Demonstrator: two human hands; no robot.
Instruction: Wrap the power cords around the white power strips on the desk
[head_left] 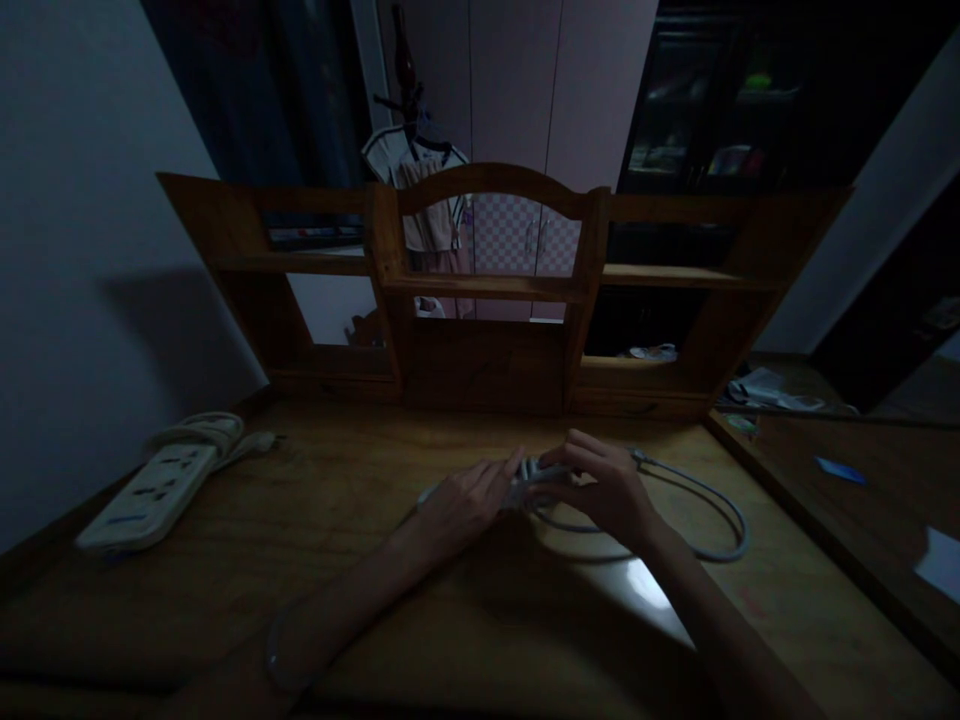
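In the dim middle of a wooden desk [360,560], my left hand [469,500] and my right hand [604,485] meet over a bundle of grey cable [534,472]. Both hands have their fingers closed around the folded part of it. A long loop of the same cable [720,510] trails out to the right across the desk top and curves back toward my right wrist.
A white power strip [150,495] with its coiled cord [202,432] lies at the left edge by the wall. A wooden shelf unit [487,290] stands along the back. To the right, a lower surface holds a blue card [840,470] and papers [765,388].
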